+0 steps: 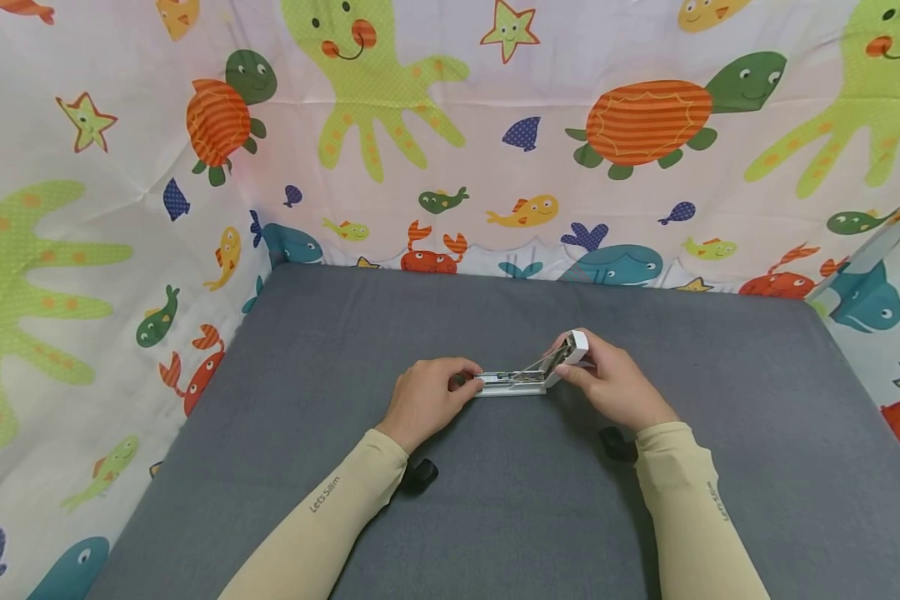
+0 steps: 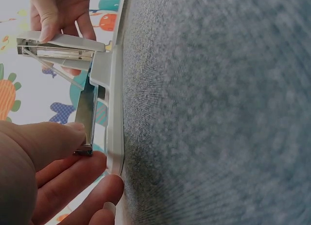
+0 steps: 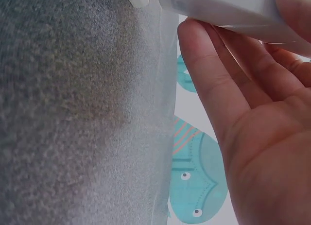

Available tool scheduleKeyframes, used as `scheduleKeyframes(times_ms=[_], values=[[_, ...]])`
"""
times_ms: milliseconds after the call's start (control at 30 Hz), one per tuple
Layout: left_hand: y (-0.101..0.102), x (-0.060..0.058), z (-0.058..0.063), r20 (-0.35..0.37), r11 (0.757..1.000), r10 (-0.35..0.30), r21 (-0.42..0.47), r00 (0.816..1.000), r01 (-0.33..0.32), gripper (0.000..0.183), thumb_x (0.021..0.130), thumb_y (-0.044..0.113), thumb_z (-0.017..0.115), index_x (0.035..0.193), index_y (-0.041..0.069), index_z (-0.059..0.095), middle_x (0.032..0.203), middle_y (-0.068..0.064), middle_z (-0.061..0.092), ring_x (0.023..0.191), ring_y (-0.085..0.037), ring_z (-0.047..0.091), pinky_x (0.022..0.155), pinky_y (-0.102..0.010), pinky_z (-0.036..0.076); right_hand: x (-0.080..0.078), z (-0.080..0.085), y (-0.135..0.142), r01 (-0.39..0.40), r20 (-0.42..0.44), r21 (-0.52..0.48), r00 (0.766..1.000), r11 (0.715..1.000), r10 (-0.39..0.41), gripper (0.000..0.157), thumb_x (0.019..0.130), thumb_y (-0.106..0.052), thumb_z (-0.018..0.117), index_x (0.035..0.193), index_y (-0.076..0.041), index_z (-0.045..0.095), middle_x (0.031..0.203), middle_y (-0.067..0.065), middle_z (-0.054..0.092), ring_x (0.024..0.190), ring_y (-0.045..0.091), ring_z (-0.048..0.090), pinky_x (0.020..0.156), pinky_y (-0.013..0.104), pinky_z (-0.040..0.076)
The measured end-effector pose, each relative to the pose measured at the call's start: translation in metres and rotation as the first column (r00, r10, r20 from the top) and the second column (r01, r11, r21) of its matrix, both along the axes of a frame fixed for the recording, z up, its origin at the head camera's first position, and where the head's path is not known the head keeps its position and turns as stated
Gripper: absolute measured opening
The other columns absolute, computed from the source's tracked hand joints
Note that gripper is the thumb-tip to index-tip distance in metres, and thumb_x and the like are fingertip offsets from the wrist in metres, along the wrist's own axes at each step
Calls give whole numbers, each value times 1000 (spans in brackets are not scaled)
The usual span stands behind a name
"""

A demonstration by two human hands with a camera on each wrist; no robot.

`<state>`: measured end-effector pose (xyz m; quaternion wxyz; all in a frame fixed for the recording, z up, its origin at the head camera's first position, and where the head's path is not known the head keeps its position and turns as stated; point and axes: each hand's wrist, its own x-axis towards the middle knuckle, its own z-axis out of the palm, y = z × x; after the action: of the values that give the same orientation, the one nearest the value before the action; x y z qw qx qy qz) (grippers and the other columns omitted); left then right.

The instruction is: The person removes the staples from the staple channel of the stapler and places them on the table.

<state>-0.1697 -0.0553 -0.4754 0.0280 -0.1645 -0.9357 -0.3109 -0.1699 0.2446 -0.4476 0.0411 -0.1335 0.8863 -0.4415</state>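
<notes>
A white stapler (image 1: 512, 391) stands on the grey surface with its top cover (image 1: 581, 343) swung up at the right end. My left hand (image 1: 429, 398) is at its left end. In the left wrist view, the thumb and fingers of that hand pinch the front of the metal staple magazine (image 2: 87, 111), which is raised off the white base (image 2: 115, 103). My right hand (image 1: 617, 382) holds the raised cover between thumb and fingers; the right wrist view shows the cover's white outer side (image 3: 228, 11) against the fingers. A thin metal rod (image 2: 58, 72) spans from cover to magazine.
The grey cloth-covered table (image 1: 495, 517) carries the stapler near its middle. A white curtain (image 1: 435, 108) printed with sea animals closes off the back and both sides. Black wrist devices (image 1: 422, 477) hang beneath both beige sleeves (image 1: 322, 517).
</notes>
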Motion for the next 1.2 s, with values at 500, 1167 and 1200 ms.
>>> scheduleKeyframes(times_ms=[500, 1167, 1200], values=[[0, 0, 0, 1, 1000, -3, -1, 1000, 3, 17, 100, 37, 80, 116, 31, 82, 87, 16, 74, 70, -1, 61, 57, -25, 45, -1, 0, 6, 13, -13, 29, 1000, 999, -13, 22, 105, -17, 72, 126, -20, 66, 124, 0, 76, 114, 19, 70, 104, 47, 57], [-1, 0, 1, -5, 1000, -8, 21, 1000, 8, 18, 100, 36, 79, 116, 29, 82, 91, 13, 78, 71, -1, 62, 58, -25, 47, -1, 1, 10, 10, 21, 23, 1000, 1000, -11, 24, 104, -16, 72, 126, -21, 66, 123, 1, 76, 110, 21, 68, 94, 25, 53], [-1, 0, 0, -4, 1000, -8, 21, 1000, 8, 18, 100, 36, 79, 116, 29, 82, 91, 13, 77, 71, -1, 62, 58, -25, 47, -1, 2, 10, 9, 23, 21, 1000, 1000, -9, 24, 105, -16, 72, 127, -21, 66, 124, 1, 76, 110, 22, 68, 94, 25, 53]])
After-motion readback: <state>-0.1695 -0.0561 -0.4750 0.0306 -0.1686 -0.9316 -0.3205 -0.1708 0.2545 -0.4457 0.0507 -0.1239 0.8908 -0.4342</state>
